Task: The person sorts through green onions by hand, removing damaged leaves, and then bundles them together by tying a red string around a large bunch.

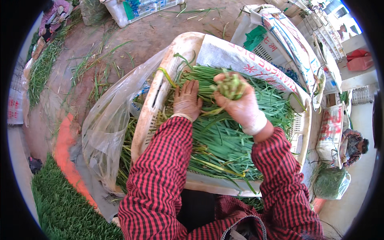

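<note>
In front of me stands a white plastic crate (145, 116) filled with long green garlic chives (224, 138). My right hand (244, 106), in a thin clear glove, is closed around a bunch of chives (231, 87), its pale cut stem ends turned up toward me. Flat against the chives near the crate's left wall rests my left hand (187, 100), also gloved, with its fingers stretched out. A few yellowed leaves lie among the green ones. Part of the right hand's grip is hidden behind the bunch.
A clear plastic bag (110, 132) hangs at the crate's left side. Loose leaves (94, 64) litter the floor. Large white sacks and crates (280, 44) stand beyond to the right. One person (354, 146) sits at the far right; another (56, 16) is at the upper left.
</note>
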`<move>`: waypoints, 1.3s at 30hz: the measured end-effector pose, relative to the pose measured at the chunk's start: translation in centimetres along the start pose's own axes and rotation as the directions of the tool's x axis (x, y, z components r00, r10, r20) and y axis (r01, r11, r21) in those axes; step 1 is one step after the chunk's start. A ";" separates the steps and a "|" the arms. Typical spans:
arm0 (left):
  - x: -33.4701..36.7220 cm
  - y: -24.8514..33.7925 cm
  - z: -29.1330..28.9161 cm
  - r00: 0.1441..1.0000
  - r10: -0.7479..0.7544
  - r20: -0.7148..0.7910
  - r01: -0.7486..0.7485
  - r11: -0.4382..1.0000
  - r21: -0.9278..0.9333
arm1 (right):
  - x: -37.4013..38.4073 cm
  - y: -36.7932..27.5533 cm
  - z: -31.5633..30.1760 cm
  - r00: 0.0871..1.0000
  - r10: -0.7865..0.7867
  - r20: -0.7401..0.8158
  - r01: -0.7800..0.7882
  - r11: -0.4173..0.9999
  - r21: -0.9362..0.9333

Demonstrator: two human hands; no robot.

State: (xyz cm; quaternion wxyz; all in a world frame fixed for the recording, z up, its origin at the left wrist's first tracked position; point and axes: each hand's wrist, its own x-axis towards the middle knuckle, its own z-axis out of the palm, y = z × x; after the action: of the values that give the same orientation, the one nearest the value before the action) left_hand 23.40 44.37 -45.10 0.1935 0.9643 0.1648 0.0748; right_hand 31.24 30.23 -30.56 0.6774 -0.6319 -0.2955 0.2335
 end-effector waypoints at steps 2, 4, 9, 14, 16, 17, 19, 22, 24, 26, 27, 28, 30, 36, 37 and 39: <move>0.6 -0.1 0.4 1.000 -0.027 0.017 0.026 0.999 0.028 | -1.2 -5.4 -1.6 0.982 -0.186 -0.035 0.157 0.906 -0.393; 0.5 -0.2 0.8 1.000 -0.026 0.011 0.026 0.999 0.030 | -3.8 -11.8 -4.7 0.955 -0.134 -0.266 -0.018 0.866 -0.500; 0.3 -1.0 0.3 0.997 -0.072 0.033 0.070 0.995 0.067 | -14.8 -27.1 -17.5 0.743 -0.557 -0.372 0.221 0.728 -0.649; -0.2 4.6 -5.0 0.968 -0.128 -0.218 0.003 0.867 -0.499 | -28.9 -36.2 -16.3 0.743 -0.394 -0.541 0.286 0.918 -0.276; -4.2 15.0 -13.0 0.979 0.136 -0.153 -0.200 0.480 -0.854 | -31.8 -35.3 -15.1 0.825 0.003 -0.564 0.340 0.796 0.501; -6.5 20.2 -14.8 0.865 0.460 -0.198 -0.391 0.375 -0.840 | -32.5 -34.7 -13.3 0.851 0.012 -0.525 0.224 0.896 0.383; -14.2 29.2 -19.6 0.662 0.727 -0.184 -0.316 0.047 -0.948 | -31.8 -32.1 -9.6 0.913 -0.105 -0.394 -0.017 0.955 -0.295; -22.1 40.4 -18.5 0.763 0.581 -0.283 0.121 -0.560 -0.820 | -32.3 -32.7 -4.8 0.952 -0.140 -0.273 0.005 0.896 -0.445; -24.5 43.9 -17.4 0.861 0.491 -0.133 0.324 -0.732 -0.599 | -34.5 -33.0 -4.6 0.931 -0.243 -0.274 0.124 0.912 -0.390; -25.6 44.2 -18.3 0.932 0.361 0.024 0.254 -0.605 -0.754 | -38.6 -33.5 -7.1 0.969 -0.219 -0.115 0.035 0.581 -0.813; -25.4 43.3 -18.5 0.919 0.367 0.143 0.380 -0.733 -0.564 | -40.9 -30.7 -7.9 0.980 -0.152 -0.132 0.016 0.710 -0.704; -26.3 43.6 -19.0 0.865 0.431 0.256 0.492 -0.829 -0.265 | -44.6 -28.1 -8.1 0.984 -0.051 -0.172 -0.067 0.787 -0.614; -29.1 45.1 -14.2 0.767 0.511 0.387 0.601 -0.784 -0.155 | -52.4 -25.0 -8.5 0.852 0.297 -0.430 -0.463 0.811 -0.358; -40.2 46.4 -2.7 0.281 0.674 0.683 0.884 -0.460 0.090 | -57.0 -27.8 -13.1 0.413 0.787 -0.459 -0.872 0.195 -0.449; -41.3 45.9 -1.6 0.168 0.721 0.672 0.929 -0.344 0.137 | -56.7 -27.6 -14.6 0.321 0.820 -0.473 -0.840 0.016 -0.543; -42.6 45.4 -0.2 -0.030 0.711 0.703 0.953 -0.193 0.235 | -54.7 -25.4 -16.9 0.172 0.883 -0.437 -0.723 -0.189 -0.665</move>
State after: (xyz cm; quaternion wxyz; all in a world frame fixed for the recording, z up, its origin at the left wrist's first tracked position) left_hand -3.29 -9.85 -30.33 0.8134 0.0109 0.2154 -0.5402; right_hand 2.38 -22.02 -11.54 -0.0235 -0.8591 0.0524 0.5085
